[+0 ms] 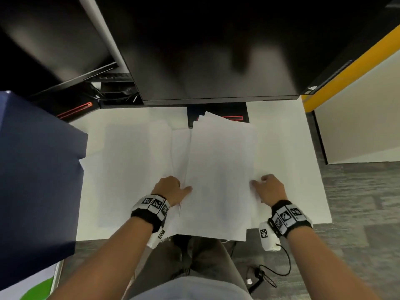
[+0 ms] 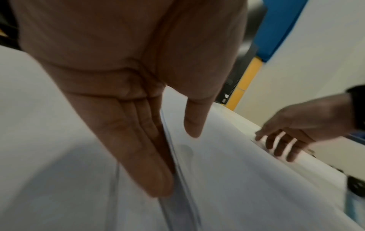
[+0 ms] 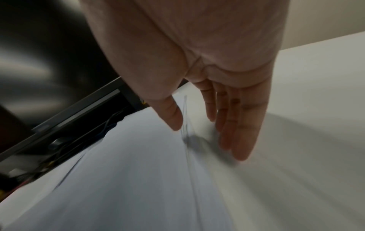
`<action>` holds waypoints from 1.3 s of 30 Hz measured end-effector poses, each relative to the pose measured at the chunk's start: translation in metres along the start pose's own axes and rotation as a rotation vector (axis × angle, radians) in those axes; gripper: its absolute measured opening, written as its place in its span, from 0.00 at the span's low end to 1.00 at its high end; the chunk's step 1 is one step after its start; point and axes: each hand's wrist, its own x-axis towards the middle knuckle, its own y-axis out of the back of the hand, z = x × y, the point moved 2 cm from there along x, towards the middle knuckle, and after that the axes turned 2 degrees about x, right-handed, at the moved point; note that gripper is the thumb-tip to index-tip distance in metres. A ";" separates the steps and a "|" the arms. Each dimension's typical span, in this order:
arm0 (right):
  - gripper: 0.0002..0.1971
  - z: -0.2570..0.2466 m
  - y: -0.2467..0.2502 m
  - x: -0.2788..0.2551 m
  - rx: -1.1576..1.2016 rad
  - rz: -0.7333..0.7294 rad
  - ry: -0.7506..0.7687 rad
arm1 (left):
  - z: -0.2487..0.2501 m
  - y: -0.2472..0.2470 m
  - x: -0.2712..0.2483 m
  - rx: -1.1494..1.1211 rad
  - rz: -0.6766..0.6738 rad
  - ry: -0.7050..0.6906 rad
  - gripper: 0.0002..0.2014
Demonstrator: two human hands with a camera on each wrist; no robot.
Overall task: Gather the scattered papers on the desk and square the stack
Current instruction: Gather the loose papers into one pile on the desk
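A loose stack of white papers [image 1: 218, 176] lies in the middle of the white desk [image 1: 287, 148], its near end hanging over the front edge. My left hand [image 1: 184, 187] sits at the stack's left edge. In the left wrist view its fingers [image 2: 150, 164] lie straight along that edge of the stack [image 2: 237, 179], thumb over the top sheet. My right hand [image 1: 259, 185] is at the right edge; its fingers [image 3: 241, 132] are straight beside the stack [image 3: 128, 171], thumb above the paper. More white sheets [image 1: 134, 169] lie spread to the left.
A large dark monitor [image 1: 216, 50] hangs over the back of the desk, its black base [image 1: 238, 109] partly under the stack's far corners. A second monitor [image 1: 54, 40] stands at the back left. A dark blue panel [image 1: 36, 169] borders the desk's left side. A cable [image 1: 270, 276] lies on the floor.
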 end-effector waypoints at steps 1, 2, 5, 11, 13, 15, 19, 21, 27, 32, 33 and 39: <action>0.31 0.003 -0.005 -0.003 -0.004 -0.020 -0.007 | -0.001 -0.006 -0.004 0.028 -0.043 -0.015 0.22; 0.29 0.003 -0.013 -0.008 -0.019 -0.051 0.007 | 0.000 -0.014 -0.006 0.045 -0.058 -0.032 0.20; 0.19 -0.003 -0.038 -0.024 -0.094 -0.117 0.030 | 0.011 -0.032 -0.009 0.056 -0.022 -0.025 0.16; 0.12 -0.008 -0.022 -0.011 -0.061 -0.126 -0.004 | -0.005 -0.012 -0.015 -0.017 0.049 0.016 0.33; 0.15 -0.009 -0.005 0.002 -0.009 -0.055 -0.012 | -0.038 0.014 -0.006 -0.150 0.162 0.081 0.34; 0.19 -0.008 0.010 0.022 0.087 0.014 -0.028 | -0.083 0.043 0.006 -0.167 0.400 0.201 0.37; 0.43 -0.008 0.020 0.065 0.197 0.107 -0.021 | -0.143 0.080 0.007 -0.238 0.631 0.546 0.51; 0.46 -0.029 0.018 0.064 0.254 0.110 0.003 | -0.149 0.087 0.007 -0.258 0.586 0.596 0.55; 0.35 -0.075 -0.018 0.053 0.190 0.037 0.137 | -0.117 0.073 0.017 -0.527 0.503 0.510 0.52; 0.29 -0.081 -0.033 0.041 0.168 -0.014 0.151 | -0.100 0.063 0.016 -0.594 0.521 0.385 0.47; 0.30 -0.076 -0.029 0.039 0.177 0.009 0.118 | -0.105 0.064 0.013 -0.598 0.509 0.392 0.46; 0.45 -0.052 -0.039 0.009 0.127 -0.008 0.112 | -0.114 0.046 -0.015 -0.357 0.128 0.355 0.52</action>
